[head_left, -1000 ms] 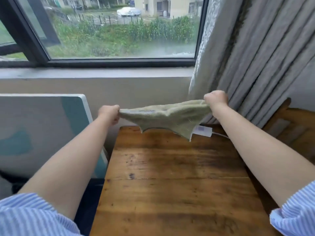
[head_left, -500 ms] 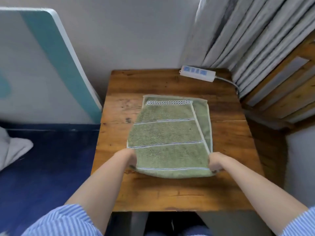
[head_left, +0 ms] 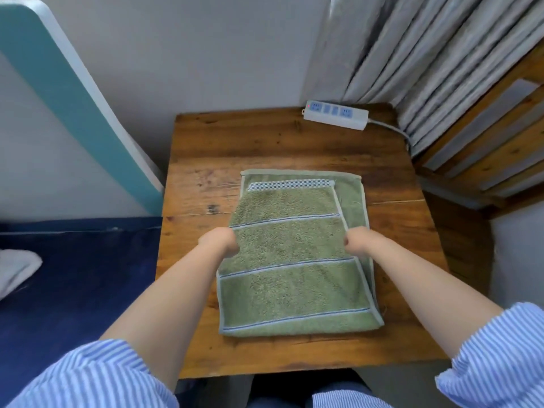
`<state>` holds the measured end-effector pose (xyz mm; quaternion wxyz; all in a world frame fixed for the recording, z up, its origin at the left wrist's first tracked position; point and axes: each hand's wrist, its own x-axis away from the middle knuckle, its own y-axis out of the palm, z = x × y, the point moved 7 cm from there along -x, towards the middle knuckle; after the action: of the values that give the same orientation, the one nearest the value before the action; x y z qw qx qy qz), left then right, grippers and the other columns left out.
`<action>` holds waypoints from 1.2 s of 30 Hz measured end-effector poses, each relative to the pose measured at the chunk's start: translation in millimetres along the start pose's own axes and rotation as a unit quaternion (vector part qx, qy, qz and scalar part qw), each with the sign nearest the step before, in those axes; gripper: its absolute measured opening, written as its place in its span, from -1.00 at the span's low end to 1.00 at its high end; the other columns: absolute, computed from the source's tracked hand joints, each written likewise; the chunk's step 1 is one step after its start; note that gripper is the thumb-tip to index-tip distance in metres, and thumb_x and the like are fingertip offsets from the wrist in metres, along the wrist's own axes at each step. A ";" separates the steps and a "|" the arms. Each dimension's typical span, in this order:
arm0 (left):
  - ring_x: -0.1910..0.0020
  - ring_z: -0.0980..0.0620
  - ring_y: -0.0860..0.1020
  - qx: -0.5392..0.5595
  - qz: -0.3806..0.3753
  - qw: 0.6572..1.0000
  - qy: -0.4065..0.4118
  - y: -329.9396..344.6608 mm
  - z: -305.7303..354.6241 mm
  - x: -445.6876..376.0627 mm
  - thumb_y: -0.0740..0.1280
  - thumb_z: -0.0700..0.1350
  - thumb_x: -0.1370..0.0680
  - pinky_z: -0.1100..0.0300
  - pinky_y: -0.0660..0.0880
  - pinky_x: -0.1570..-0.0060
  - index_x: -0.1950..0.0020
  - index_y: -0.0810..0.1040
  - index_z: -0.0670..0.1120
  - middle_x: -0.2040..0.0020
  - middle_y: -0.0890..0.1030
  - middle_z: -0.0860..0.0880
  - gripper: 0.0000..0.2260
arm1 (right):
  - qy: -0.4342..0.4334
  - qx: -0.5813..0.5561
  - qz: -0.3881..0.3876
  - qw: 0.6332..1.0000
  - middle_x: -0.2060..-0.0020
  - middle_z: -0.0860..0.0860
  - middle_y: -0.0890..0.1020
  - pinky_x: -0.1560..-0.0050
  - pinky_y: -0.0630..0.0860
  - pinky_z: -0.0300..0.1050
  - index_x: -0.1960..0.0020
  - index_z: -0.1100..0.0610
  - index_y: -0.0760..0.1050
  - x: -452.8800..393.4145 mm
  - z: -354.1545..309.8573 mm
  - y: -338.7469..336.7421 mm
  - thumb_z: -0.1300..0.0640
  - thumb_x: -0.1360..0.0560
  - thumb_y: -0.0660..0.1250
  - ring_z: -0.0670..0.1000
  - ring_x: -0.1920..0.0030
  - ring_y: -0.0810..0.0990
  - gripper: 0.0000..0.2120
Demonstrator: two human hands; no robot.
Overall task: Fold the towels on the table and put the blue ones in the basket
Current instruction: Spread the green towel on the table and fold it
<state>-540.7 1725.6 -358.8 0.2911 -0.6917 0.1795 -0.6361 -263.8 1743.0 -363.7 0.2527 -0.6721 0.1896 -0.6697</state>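
One towel in view, no blue ones. Largest first: wooden desk, bare planks round the cloth. Green terry towel lies flat mid-desk, folded once lengthwise; the lower layer sticks out as a strip down the right side and along the far edge, so the layers are misaligned.

Handling, my read: light, limp, no stiffness, pile grippy enough not to slide on wood. It'll sag wherever unsupported, so take it at edges or corners, both sides at once. For the next cross fold, near corners look like the best hold.

Left hand sits at the towel's left edge about halfway up, fingers curled under; whether they pinch the cloth or just rest on it, cannot tell. Right hand is at the top layer's right edge, fingers curled, a thumb tip showing; grip likewise unclear.

Power strip at the far right corner, well apart from the towel.

Hidden: no basket in frame. White cloth cut off at left edge, can't identify it. Fingertips masked by the knuckles.
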 end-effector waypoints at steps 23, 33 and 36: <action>0.04 -0.10 0.48 -0.005 -0.012 0.979 0.202 -79.8 73.0 -104.4 0.24 -0.09 -0.53 0.16 0.34 0.17 0.08 0.48 -0.14 0.07 0.55 -0.15 -0.88 | -0.177 -0.164 0.174 0.955 -0.09 0.14 0.53 -0.14 0.38 -0.10 -0.14 0.23 0.53 -112.8 -8.6 -110.7 0.28 -0.54 0.16 0.12 -0.15 0.47 -0.76; 0.12 -0.02 0.42 0.054 -0.034 0.979 0.192 -99.4 53.4 -97.7 0.17 -0.04 -0.60 0.16 0.26 0.19 0.17 0.34 -0.07 0.23 0.44 0.02 -0.82 | -0.161 -0.163 0.135 0.964 -0.04 0.12 0.53 -0.06 0.32 -0.24 -0.14 0.25 0.54 -83.0 70.6 -110.7 0.30 -0.50 0.25 0.07 -0.09 0.49 -0.76; 0.10 -0.02 0.43 0.125 0.059 0.975 0.173 -117.4 55.7 -107.2 0.17 -0.10 -0.60 0.18 0.26 0.19 0.11 0.37 -0.10 0.15 0.49 -0.03 -0.88 | -0.127 -0.145 0.110 0.975 -0.03 0.13 0.52 -0.05 0.38 -0.15 -0.06 0.23 0.57 -88.8 78.4 -116.0 0.33 -0.47 0.23 0.10 -0.04 0.50 -0.78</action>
<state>-513.7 1891.6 -369.0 0.3765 -0.5178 0.1868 -0.7451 -198.1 1895.2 -364.4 0.2472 -0.7563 0.3235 -0.5121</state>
